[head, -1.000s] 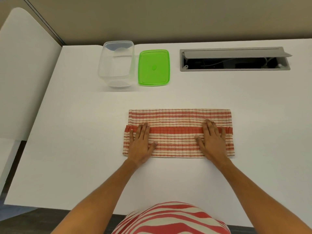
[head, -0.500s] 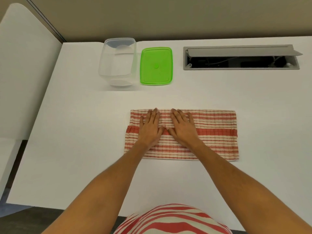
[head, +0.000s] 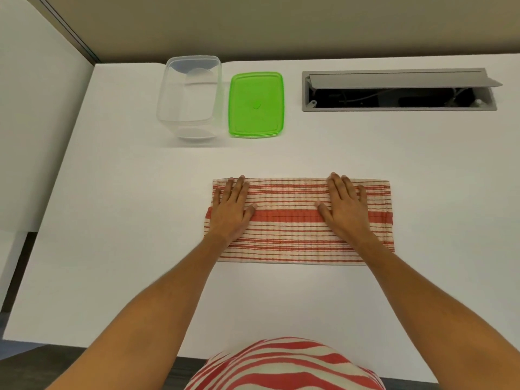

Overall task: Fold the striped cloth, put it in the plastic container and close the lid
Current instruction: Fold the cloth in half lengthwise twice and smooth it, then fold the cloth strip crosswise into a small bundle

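The striped cloth [head: 292, 220] lies folded into a long flat band on the white tabletop [head: 126, 220], nearer the front edge than the back, its length running left to right. The left hand [head: 229, 209] rests palm down on the cloth's left end, fingers extended and flat, gripping nothing, the fingertips reaching the cloth's far edge. The right hand [head: 344, 208] lies palm down on the right portion, likewise flat and gripping nothing, with its fingertips at the far edge and a strip of cloth showing beyond its outer side. The cloth sits wholly beneath both palms; no fold is lifted. Toward the back left corner of the tabletop stands the clear plastic container [head: 188, 97], uncovered, with the green lid [head: 256, 104] lying flat just beside it on its right. A grey cable hatch [head: 399, 91] is set into the tabletop near the back right. Compared with half a second ago, the hands, then side by side left of the cloth's centre, now sit well apart toward its ends.
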